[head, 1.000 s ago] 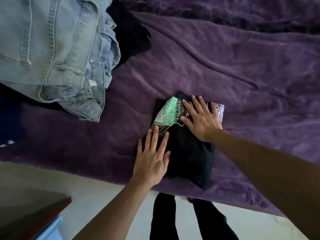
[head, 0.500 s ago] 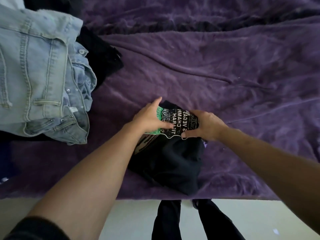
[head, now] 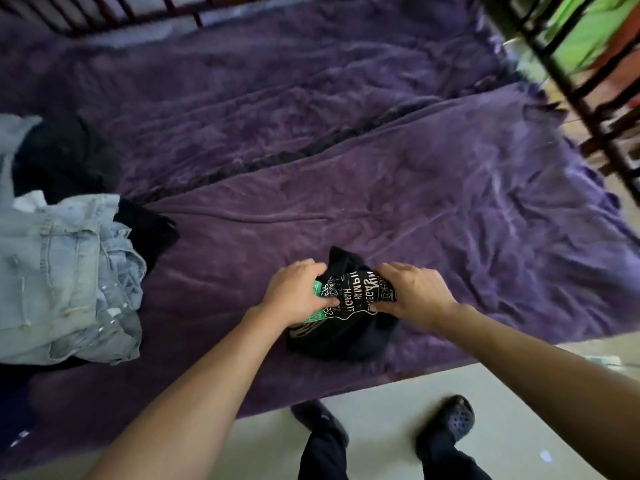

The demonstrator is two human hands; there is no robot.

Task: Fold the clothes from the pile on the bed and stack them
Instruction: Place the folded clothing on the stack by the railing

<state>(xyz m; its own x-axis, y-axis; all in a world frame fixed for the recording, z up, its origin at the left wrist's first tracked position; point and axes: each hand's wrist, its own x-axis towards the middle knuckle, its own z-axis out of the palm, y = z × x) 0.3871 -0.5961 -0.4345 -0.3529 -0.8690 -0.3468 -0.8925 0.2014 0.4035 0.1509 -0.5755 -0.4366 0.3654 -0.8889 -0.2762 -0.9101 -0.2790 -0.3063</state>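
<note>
Shirt (head: pixel 349 327) bunched on bed (head: pixel 381 168), near its 6 o'clock edge | my left hand (head: pixel 294 294) fingers grip its 9 o'clock side | right hand (head: pixel 415 292) fingers grip 3 o'clock side | jeans (head: pixel 69 271) at 9 o'clock

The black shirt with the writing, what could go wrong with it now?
Both the left hand and right hand grip the black shirt only at its printed end, so the loose part could fall open if lifted. It also lies near the edge of the purple blanket, so it might slide onto the floor.
</note>
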